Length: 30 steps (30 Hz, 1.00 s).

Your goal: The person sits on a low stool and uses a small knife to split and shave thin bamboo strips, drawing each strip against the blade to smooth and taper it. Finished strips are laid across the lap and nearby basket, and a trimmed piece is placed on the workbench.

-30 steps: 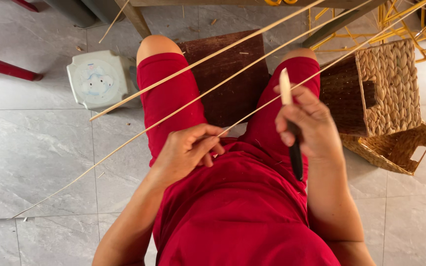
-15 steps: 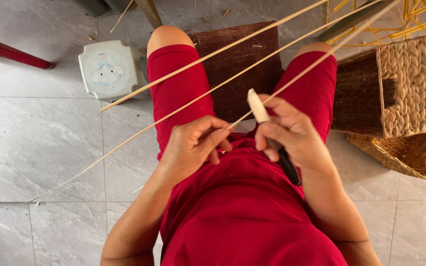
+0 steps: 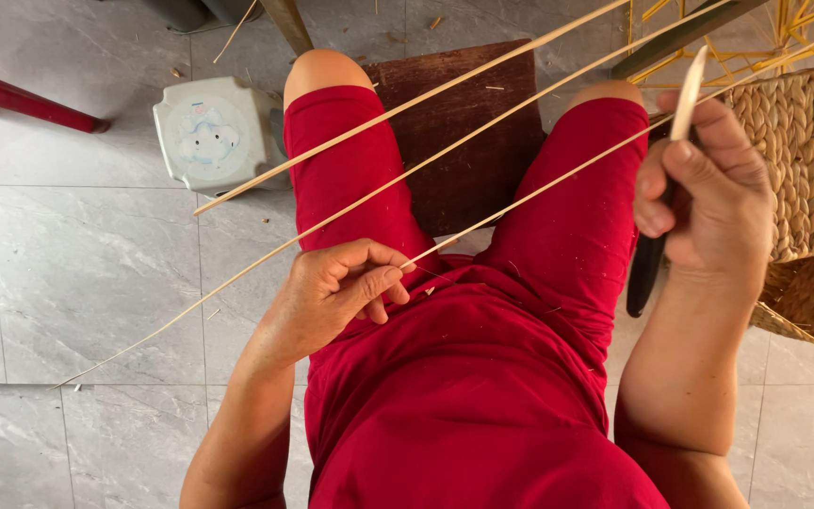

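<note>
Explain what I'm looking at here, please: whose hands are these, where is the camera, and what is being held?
There is one picture, from a camera worn on a person's head, looking straight down at their lap. The person sits in red clothing above a grey tiled floor. Their left hand pinches the end of a thin pale strip that runs up to the right. Two longer strips lie across the left thigh. The right hand is raised and grips a knife with a dark handle and a pale blade pointing up. On the floor are a small white plastic stool, a dark wooden board between the knees, and woven baskets at the right.
</note>
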Motion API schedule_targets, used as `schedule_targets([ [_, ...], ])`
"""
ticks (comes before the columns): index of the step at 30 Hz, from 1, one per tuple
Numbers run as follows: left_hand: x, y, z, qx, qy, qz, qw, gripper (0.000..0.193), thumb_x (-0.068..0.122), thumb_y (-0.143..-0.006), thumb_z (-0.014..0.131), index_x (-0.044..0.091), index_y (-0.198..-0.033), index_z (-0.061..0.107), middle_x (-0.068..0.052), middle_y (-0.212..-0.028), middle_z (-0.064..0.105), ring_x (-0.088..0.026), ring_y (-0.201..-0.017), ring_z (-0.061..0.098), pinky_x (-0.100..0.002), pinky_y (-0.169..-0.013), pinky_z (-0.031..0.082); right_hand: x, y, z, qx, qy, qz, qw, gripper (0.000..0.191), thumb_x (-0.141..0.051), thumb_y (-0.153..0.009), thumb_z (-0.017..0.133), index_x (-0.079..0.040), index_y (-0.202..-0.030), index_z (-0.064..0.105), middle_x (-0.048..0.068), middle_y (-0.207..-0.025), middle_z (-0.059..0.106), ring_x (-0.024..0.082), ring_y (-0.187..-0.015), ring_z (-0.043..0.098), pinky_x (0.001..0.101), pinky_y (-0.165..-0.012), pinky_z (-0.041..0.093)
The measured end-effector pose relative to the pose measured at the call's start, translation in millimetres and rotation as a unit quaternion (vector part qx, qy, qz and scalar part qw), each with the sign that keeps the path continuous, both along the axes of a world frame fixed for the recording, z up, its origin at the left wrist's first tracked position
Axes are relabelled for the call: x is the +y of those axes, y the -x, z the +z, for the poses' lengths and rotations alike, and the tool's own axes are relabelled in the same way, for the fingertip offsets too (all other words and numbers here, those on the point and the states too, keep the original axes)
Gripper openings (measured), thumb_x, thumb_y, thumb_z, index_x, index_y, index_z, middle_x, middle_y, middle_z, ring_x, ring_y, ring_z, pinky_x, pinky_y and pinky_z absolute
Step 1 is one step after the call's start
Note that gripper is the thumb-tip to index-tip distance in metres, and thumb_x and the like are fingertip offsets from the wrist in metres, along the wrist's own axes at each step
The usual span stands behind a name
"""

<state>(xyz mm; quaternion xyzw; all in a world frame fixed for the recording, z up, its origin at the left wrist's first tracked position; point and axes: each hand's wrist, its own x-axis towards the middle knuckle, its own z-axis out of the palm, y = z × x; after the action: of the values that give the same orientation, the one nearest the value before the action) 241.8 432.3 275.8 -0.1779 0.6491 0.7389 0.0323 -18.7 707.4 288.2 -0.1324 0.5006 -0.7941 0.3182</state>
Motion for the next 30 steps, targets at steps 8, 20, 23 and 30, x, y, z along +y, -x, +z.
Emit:
schedule_targets([
  [8,13.7,14.5,7.9,0.000,0.019,0.045,0.999,0.017,0.013,-0.100,0.065,0.000,-0.107,0.075,-0.006,-0.075,0.075,-0.006,-0.054,0.063,-0.018,-0.047,0.051,-25.0,-34.8,18.7,0.047,-0.109,0.015,0.993,0.043,-0.009,-0.102,0.064,0.000,-0.144,0.058,0.009,-0.071,0.061,0.011,-0.048,0.049,0.0230,-0.044,0.039],
  [20,14.6,14.9,9.2,0.014,0.022,0.034,0.999,0.028,0.021,-0.105,0.057,0.003,-0.117,0.075,-0.005,-0.091,0.079,-0.006,-0.071,0.068,-0.018,-0.062,0.056,-41.0,-66.7,-5.2,-0.029,-0.125,0.138,0.982,0.030,-0.010,-0.103,0.061,0.002,-0.130,0.058,0.010,-0.068,0.063,0.012,-0.050,0.052,0.0214,-0.045,0.042],
  [23,17.8,16.9,8.8,0.025,0.030,0.035,0.999,0.024,0.018,-0.102,0.062,0.002,-0.115,0.076,-0.005,-0.087,0.078,-0.006,-0.070,0.068,-0.018,-0.060,0.056,-43.7,-66.4,-2.6,-0.023,-0.124,0.143,0.982,0.031,-0.010,-0.102,0.062,0.002,-0.130,0.059,0.010,-0.068,0.063,0.012,-0.050,0.052,0.0216,-0.045,0.042],
  [30,31.2,28.4,13.8,0.040,0.076,0.054,0.995,0.016,0.014,-0.099,0.068,0.003,-0.106,0.077,-0.002,-0.076,0.075,-0.004,-0.065,0.068,-0.018,-0.054,0.054,-50.8,-82.9,0.7,-0.013,-0.146,0.183,0.972,0.046,-0.008,-0.100,0.057,-0.003,-0.144,0.045,0.009,-0.070,0.068,0.009,-0.048,0.058,0.0192,-0.043,0.047],
])
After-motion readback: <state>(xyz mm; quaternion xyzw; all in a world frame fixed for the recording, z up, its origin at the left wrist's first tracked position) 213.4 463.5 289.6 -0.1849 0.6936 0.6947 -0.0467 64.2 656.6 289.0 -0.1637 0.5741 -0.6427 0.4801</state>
